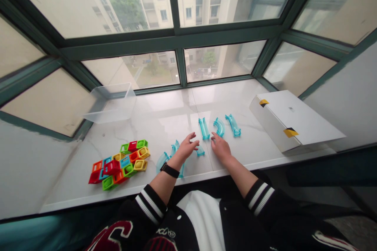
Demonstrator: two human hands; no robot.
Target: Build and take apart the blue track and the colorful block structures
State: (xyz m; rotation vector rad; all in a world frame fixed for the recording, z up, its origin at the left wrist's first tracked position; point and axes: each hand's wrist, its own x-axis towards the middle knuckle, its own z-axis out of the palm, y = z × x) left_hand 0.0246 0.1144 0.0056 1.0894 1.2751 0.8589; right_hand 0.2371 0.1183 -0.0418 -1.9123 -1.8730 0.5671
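Note:
My left hand (188,148) hovers over the near part of the sill with its fingers spread and nothing in them. Just under its fingertips lies a small clear-blue track piece (200,151), partly covered by the hand. More clear-blue track pieces (173,150) lie beside and behind my left wrist, partly hidden by it. My right hand (221,148) is open, fingers slightly bent, its fingertips close to a straight clear-blue track piece (204,129) and a curved track piece (220,127); I cannot tell whether it touches either. Farther right lies another straight track piece (233,126).
Several coloured plastic blocks (112,167) are clustered at the left of the white marble-look sill (159,106). A clear plastic bin (113,106) stands at the back left. At the right is a white box (294,117) with yellow-black tape. Green-framed windows (176,41) rise behind.

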